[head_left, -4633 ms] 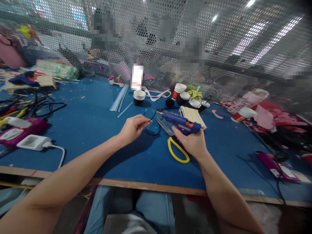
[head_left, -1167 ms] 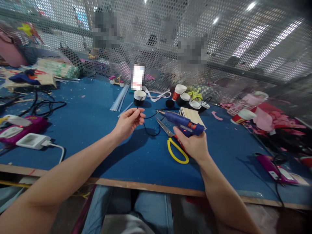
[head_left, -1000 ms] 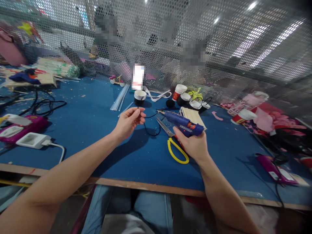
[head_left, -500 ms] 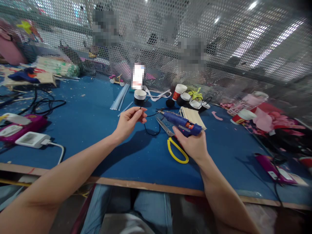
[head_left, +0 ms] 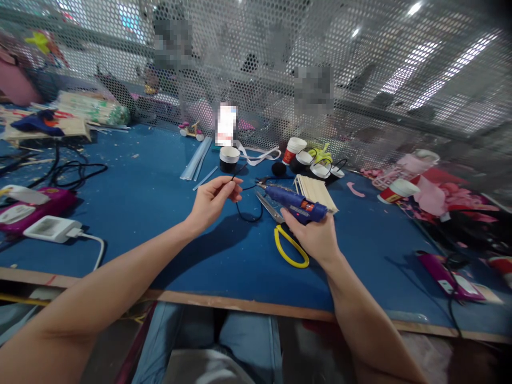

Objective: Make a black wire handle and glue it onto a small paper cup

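Note:
My left hand point(head_left: 212, 200) pinches a thin black wire point(head_left: 245, 209) above the blue table point(head_left: 160, 224); the wire loops down to the mat and runs toward the glue gun's tip. My right hand point(head_left: 316, 237) grips a blue hot glue gun point(head_left: 294, 201), nozzle pointing left toward the wire. Yellow-handled scissors point(head_left: 286, 241) lie on the mat just under and left of my right hand. A stack of wooden sticks point(head_left: 316, 188) sits right behind the glue gun.
Several black-and-white paper cups point(head_left: 312, 162) and one more cup point(head_left: 229, 158) stand at the back, by clear glue sticks point(head_left: 196, 160). White charger point(head_left: 50, 229), purple device point(head_left: 24, 205) and cables lie left. Purple device point(head_left: 454, 274) and pink craft pieces point(head_left: 432, 192) lie right. Perforated metal screen behind.
My left hand has lifted the wire off the mat and holds it higher. The glue gun has shifted slightly left toward it. Nothing else moved.

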A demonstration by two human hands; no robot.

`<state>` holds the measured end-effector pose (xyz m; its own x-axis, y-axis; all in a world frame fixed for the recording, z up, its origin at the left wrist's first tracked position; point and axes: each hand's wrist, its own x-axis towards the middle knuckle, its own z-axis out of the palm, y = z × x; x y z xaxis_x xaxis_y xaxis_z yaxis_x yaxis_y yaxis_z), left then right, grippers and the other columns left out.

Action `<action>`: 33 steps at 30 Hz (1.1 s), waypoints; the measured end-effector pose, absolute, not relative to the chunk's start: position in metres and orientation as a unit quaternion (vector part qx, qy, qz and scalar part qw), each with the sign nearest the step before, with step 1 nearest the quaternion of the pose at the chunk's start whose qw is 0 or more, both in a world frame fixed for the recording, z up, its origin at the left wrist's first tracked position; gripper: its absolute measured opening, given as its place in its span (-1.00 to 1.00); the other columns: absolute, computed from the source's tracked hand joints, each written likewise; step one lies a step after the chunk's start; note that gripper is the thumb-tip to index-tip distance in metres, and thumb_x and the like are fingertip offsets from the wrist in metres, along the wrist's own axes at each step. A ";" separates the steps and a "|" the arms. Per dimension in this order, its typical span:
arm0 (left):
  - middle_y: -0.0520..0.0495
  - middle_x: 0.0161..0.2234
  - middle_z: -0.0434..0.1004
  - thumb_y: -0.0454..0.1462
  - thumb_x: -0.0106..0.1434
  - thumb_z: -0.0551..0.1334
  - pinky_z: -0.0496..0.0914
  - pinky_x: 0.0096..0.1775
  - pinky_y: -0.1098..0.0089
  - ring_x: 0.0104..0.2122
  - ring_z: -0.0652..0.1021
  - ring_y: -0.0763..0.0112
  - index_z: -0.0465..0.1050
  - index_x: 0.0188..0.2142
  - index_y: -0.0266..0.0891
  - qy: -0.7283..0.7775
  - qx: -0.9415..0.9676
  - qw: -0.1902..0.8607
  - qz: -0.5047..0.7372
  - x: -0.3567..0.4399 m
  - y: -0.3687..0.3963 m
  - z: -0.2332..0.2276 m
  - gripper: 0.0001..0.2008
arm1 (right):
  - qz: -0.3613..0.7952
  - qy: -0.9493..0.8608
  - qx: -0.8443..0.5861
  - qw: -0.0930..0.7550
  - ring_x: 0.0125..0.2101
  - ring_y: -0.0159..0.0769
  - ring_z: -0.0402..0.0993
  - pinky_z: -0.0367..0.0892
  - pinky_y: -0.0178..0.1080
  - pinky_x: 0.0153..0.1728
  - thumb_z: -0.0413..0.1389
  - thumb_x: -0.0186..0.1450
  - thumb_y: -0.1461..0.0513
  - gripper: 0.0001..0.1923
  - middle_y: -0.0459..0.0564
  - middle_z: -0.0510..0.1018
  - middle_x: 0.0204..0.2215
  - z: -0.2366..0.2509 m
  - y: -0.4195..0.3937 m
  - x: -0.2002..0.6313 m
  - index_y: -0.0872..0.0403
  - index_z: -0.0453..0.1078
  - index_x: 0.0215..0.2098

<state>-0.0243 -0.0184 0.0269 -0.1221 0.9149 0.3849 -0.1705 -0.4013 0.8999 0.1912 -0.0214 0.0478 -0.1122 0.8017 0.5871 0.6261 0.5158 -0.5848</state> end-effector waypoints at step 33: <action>-0.02 -0.46 0.48 -0.26 0.13 0.24 0.38 -0.40 0.48 -0.51 0.49 0.57 0.43 -0.29 -0.33 0.311 0.381 0.570 0.659 -0.025 -0.015 0.028 -0.82 | 0.082 -0.739 -0.473 0.473 -0.56 -0.28 0.46 0.41 -0.23 -0.45 0.17 0.09 0.12 -0.81 -0.07 0.51 -0.57 0.042 -0.021 0.192 0.09 0.38 -0.47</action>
